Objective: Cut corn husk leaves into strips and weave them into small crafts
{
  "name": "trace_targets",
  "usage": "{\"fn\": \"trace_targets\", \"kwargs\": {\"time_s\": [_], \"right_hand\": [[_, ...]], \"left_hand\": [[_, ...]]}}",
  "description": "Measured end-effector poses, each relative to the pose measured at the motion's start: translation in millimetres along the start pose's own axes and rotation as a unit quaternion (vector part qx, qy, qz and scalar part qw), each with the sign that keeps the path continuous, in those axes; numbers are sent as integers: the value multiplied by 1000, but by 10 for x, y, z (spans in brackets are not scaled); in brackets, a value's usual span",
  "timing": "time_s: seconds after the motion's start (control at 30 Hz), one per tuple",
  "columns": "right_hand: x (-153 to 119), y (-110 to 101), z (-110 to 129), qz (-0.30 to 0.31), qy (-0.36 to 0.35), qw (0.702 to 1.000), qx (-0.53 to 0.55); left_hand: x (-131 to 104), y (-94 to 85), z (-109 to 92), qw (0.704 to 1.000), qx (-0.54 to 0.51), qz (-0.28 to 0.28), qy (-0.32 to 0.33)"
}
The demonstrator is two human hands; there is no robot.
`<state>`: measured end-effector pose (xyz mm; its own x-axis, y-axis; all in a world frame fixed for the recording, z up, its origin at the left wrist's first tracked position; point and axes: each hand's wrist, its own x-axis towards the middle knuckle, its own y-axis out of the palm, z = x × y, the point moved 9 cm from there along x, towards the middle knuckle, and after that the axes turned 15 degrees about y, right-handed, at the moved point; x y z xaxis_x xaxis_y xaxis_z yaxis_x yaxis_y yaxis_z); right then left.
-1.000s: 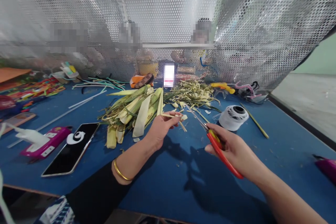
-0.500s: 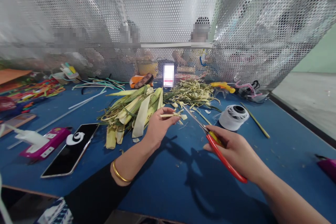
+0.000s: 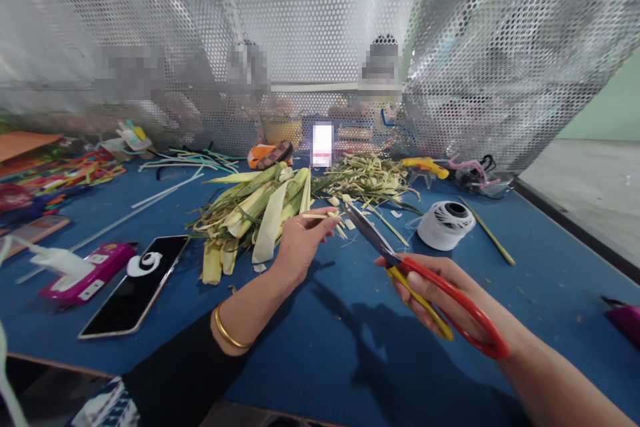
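My left hand pinches a thin pale strip of husk between thumb and fingers. In my right hand is a pair of scissors with one red and one yellow handle. The blades point up and left, their tips close to the end of the strip; whether they touch it I cannot tell. Left of and behind my left hand lies a heap of pale green corn husks. Beyond the blades is a pile of shredded husk, with small cut scraps around it.
A spool of white thread stands right of the scissors, beside a green stalk. On the left lie a black phone and a magenta power strip. A lit screen stands before the perforated partition, with people behind it.
The scissors have turned in my right hand, so the blades now show broadside and the yellow handle hangs below the red one. My left hand has barely moved, its fingers curled in slightly.
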<state>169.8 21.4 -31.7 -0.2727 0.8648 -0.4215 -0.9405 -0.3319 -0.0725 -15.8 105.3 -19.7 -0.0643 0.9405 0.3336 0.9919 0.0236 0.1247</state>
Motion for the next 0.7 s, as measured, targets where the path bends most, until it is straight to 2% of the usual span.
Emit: {"fn": "trace_targets", "kwargs": {"time_s": [0.13, 0.33, 0.57, 0.7], "right_hand": [[0, 2, 3, 26, 7, 999, 23], [3, 169, -40, 150, 24, 986, 70], [32, 193, -93, 151, 84, 976, 135], [41, 204, -105, 181, 84, 965, 170]], "left_hand": [[-8, 8, 116, 994, -85, -22, -59], [-62, 58, 171, 979, -160, -27, -126], [-118, 130, 208, 961, -213, -25, -172], [-116, 182, 206, 952, -247, -11, -180]]}}
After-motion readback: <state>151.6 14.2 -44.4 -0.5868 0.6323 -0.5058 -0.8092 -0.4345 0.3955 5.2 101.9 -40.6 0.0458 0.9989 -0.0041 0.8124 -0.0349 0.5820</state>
